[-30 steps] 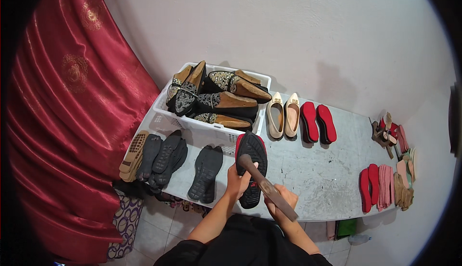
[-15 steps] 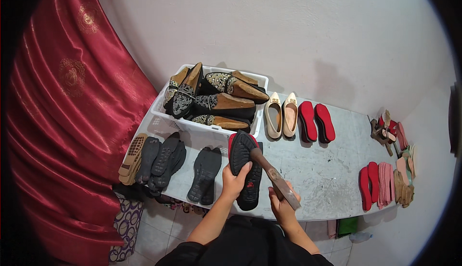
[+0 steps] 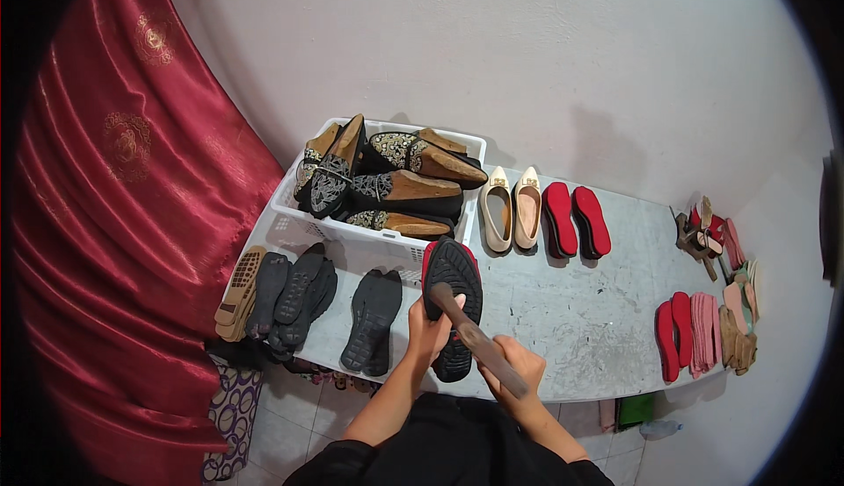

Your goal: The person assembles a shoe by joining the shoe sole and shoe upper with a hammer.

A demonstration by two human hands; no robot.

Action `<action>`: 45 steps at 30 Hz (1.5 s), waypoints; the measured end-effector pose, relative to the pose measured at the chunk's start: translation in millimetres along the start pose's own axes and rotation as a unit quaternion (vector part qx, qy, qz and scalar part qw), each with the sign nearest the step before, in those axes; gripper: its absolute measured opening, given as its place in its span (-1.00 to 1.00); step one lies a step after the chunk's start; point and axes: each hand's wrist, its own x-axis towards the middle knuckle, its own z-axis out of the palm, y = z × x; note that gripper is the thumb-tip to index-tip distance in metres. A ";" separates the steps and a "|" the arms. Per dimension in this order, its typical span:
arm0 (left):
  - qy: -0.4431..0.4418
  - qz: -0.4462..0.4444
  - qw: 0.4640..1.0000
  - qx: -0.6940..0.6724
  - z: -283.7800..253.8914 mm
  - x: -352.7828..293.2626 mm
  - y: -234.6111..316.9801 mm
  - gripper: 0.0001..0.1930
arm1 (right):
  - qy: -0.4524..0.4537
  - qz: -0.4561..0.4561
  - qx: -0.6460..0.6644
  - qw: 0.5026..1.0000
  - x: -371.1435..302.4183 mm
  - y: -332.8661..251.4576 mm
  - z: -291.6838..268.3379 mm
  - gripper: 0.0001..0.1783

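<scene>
Head view shows the left hand (image 3: 428,332) gripping a black-soled shoe (image 3: 454,297) sole-up over the worktop (image 3: 571,328) while the right hand (image 3: 514,367) grasps a hammer (image 3: 475,338); blows are probably best kept short and flat on the sole, clear of the steadying fingers.

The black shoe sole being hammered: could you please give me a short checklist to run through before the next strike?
1. Left hand grips the black shoe sole at its left edge: ok.
2. Right hand holds the hammer by its handle: ok.
3. Hammer head rests on the sole, apart from the left fingers: ok.
4. Sole's lower end is supported on the grey table: cannot tell.
5. Neighbouring black soles lie apart from the hammer: ok.
</scene>
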 end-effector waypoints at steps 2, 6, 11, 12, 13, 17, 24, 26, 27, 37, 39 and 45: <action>0.018 0.000 0.999 -0.028 -1.3 0.3 -0.9 -0.78 | 0.005 0.005 0.011 1.000 -2.9 2.5 7.3 -0.75; 0.005 0.025 1.000 -0.009 -5.5 -0.6 -2.7 -0.78 | 0.001 0.004 0.031 1.000 -1.8 0.7 5.4 -0.77; 0.017 0.007 0.999 -0.045 -8.4 3.2 -15.7 -0.76 | 0.004 -0.014 0.012 1.000 -4.6 7.3 13.2 -0.76; 0.015 0.037 0.999 -0.033 -9.5 1.4 -18.9 -0.76 | 0.011 0.010 0.028 0.999 -5.6 4.9 11.9 -0.76; 0.016 0.036 0.999 -0.033 -10.7 1.1 -20.3 -0.76 | 0.019 0.034 0.044 0.998 -6.3 2.7 10.2 -0.76; 0.025 0.008 0.999 -0.031 -8.9 4.5 -11.1 -0.75 | 0.028 0.097 0.071 0.992 2.0 4.6 5.2 -0.76; 0.035 0.027 0.994 -0.103 -6.6 3.9 -11.2 -0.72 | 0.030 0.144 0.056 0.988 2.1 4.6 -1.3 -0.78; 0.026 0.015 0.993 -0.111 -4.7 4.8 -14.6 -0.71 | 0.059 0.113 0.044 0.991 -0.1 4.2 -0.9 -0.76; 0.021 0.002 0.993 -0.117 -5.5 2.9 -16.0 -0.69 | 0.072 0.095 0.055 0.991 -4.0 5.6 1.8 -0.76; 0.050 -0.019 0.985 -0.164 -3.3 3.5 -13.3 -0.66 | 0.036 0.102 0.048 0.993 -10.0 9.6 -0.7 -0.71; 0.061 0.001 0.986 -0.156 -7.9 5.9 -17.7 -0.66 | 0.031 0.082 0.035 0.996 -12.6 9.2 -1.2 -0.70; 0.061 -0.003 0.989 -0.136 -9.9 8.2 -12.7 -0.64 | 0.028 0.056 0.055 0.997 -17.5 8.9 3.8 -0.66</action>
